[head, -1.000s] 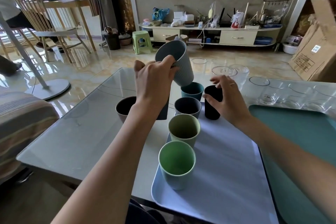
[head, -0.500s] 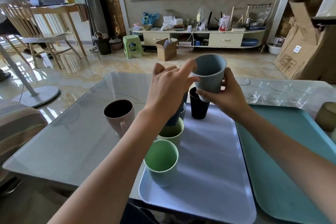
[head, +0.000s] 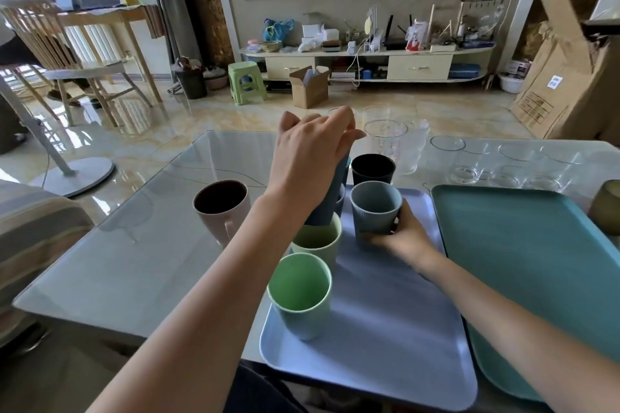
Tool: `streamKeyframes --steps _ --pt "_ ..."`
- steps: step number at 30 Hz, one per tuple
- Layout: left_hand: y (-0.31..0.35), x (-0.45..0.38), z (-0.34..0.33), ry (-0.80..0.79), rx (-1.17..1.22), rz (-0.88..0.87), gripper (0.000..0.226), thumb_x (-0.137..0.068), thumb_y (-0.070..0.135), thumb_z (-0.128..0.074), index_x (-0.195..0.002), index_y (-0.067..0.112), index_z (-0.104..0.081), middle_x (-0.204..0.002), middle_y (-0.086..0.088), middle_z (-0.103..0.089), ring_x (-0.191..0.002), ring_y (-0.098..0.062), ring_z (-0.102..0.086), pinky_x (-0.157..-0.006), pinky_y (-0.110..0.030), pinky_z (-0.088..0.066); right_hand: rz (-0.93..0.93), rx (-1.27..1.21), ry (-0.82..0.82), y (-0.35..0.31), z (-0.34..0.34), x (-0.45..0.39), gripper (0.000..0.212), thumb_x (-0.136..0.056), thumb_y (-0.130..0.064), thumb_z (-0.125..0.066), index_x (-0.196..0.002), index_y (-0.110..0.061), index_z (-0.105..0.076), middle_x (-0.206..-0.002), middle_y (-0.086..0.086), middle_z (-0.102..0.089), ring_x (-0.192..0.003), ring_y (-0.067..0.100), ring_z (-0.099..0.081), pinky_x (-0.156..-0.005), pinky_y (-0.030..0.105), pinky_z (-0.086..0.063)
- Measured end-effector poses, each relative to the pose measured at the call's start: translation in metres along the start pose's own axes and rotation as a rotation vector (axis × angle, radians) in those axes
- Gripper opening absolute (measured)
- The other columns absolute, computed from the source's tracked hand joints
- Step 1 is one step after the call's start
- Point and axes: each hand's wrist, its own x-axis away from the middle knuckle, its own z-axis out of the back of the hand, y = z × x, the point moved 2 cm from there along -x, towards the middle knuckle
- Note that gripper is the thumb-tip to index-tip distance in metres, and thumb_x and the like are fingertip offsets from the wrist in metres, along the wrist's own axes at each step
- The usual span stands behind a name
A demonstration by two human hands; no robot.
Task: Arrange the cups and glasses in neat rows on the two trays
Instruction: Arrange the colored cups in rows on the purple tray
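Glass-topped table point(head: 110, 265), near to far: green cup point(head: 299, 293) on the lavender tray point(head: 385, 329); my right hand point(head: 401, 238) wraps the grey-blue ribbed cup point(head: 375, 208); my left hand point(head: 310, 157), fingers loosely spread, hides cups behind; clear glasses point(head: 389, 141) beyond. No legible writing.

No text is showing clearly enough to read. The tall brown cardboard box point(head: 563, 84) leaning at the right wall is carrying a small white sticker with blue marks and dark printed panels, all too blurred to decipher.
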Motion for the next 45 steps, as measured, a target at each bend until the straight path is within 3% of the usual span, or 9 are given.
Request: streamKeyframes --steps 6,10,14,22,27,32,35,40,45 --pt "-0.008 0.002 -0.007 -0.007 -0.004 -0.003 0.031 -0.093 0.041 -0.049 -0.095 0.012 -0.061 -0.082 -0.002 -0.07 -0.081 -0.025 -0.063 -0.079 -0.029 -0.022 0.009 0.042 -0.062 0.003 -0.001 -0.006 0.075 -0.061 -0.015 -0.086 -0.114 -0.03 -0.035 -0.104 -0.016 -0.054 -0.113 0.022 -0.053 -0.094 0.039 -0.048" --pt "-0.006 0.002 -0.008 0.012 -0.006 -0.023 0.035 -0.093 0.043 -0.046 -0.092 0.012 -0.061 -0.082 -0.001 -0.07 -0.079 -0.024 -0.064 -0.077 -0.027 -0.022 0.122 0.262 0.046 -0.013 0.014 0.004 0.108 -0.051 -0.046 -0.087 -0.137 -0.019 -0.028 -0.137 0.006 -0.039 -0.128 0.024 -0.037 -0.106 0.042 -0.035" --pt "0.007 0.001 -0.006 0.032 0.027 -0.044 0.032 -0.091 0.041 -0.05 -0.087 0.012 -0.061 -0.075 0.0 -0.069 -0.073 -0.023 -0.064 -0.07 -0.024 -0.017 0.328 0.255 0.038 -0.055 0.037 0.032 0.098 -0.057 -0.067 -0.072 -0.135 -0.038 -0.022 -0.137 -0.008 -0.031 -0.13 0.017 -0.033 -0.106 0.035 -0.032" --pt "0.058 0.023 -0.009 -0.059 0.116 -0.241 0.015 -0.088 0.023 -0.055 -0.077 0.013 -0.058 -0.062 0.004 -0.062 -0.06 -0.019 -0.058 -0.069 -0.03 -0.027 0.266 -0.041 -0.257 -0.082 0.04 0.064 0.079 -0.064 -0.026 -0.081 -0.119 -0.043 -0.028 -0.112 -0.008 -0.059 -0.107 0.003 -0.058 -0.084 0.025 -0.049" --pt "0.073 0.037 -0.023 -0.152 0.078 -0.33 0.019 -0.08 0.022 -0.05 -0.078 0.014 -0.067 -0.067 0.002 -0.065 -0.065 -0.02 -0.06 -0.07 -0.033 -0.029 0.259 -0.134 -0.244 -0.068 0.041 0.069 0.067 -0.071 0.008 -0.074 -0.115 -0.024 -0.036 -0.092 -0.01 -0.06 -0.095 0.002 -0.061 -0.071 0.018 -0.052" --pt "0.064 0.032 -0.031 -0.599 0.203 -0.24 0.021 -0.089 0.031 -0.059 -0.094 0.012 -0.059 -0.09 0.0 -0.065 -0.085 -0.019 -0.057 -0.069 -0.027 -0.032 0.272 -0.052 -0.116 -0.05 0.049 0.063 0.078 -0.065 0.0 -0.082 -0.114 -0.039 -0.036 -0.107 -0.002 -0.058 -0.091 0.006 -0.063 -0.077 0.025 -0.056" --pt "0.049 0.041 -0.035 -0.896 0.183 -0.204 0.023 -0.083 0.033 -0.065 -0.096 0.015 -0.061 -0.094 0.0 -0.062 -0.089 -0.02 -0.057 -0.073 -0.037 -0.046 0.253 0.001 -0.141 -0.035 0.045 0.064 0.083 -0.061 -0.002 -0.085 -0.118 -0.037 -0.036 -0.115 -0.004 -0.055 -0.09 0.007 -0.063 -0.08 0.026 -0.055" --pt "0.036 0.056 -0.041 -1.075 -0.029 -0.165 0.022 -0.082 0.012 -0.054 -0.096 0.021 -0.067 -0.094 0.0 -0.065 -0.087 -0.025 -0.06 -0.074 -0.04 -0.052 0.259 0.098 -0.171 -0.021 0.021 0.063 0.088 -0.059 -0.002 -0.085 -0.125 -0.031 -0.032 -0.114 -0.014 -0.054 -0.097 0.018 -0.061 -0.085 0.025 -0.053" --pt "0.027 0.062 -0.042 -1.099 -0.063 -0.19 0.016 -0.083 0.017 -0.056 -0.092 0.02 -0.068 -0.091 -0.003 -0.066 -0.084 -0.027 -0.059 -0.074 -0.041 -0.051 0.275 0.126 -0.185 -0.018 0.012 0.065 0.088 -0.064 -0.004 -0.083 -0.126 -0.034 -0.028 -0.123 -0.005 -0.053 -0.092 0.002 -0.059 -0.074 0.001 -0.04"
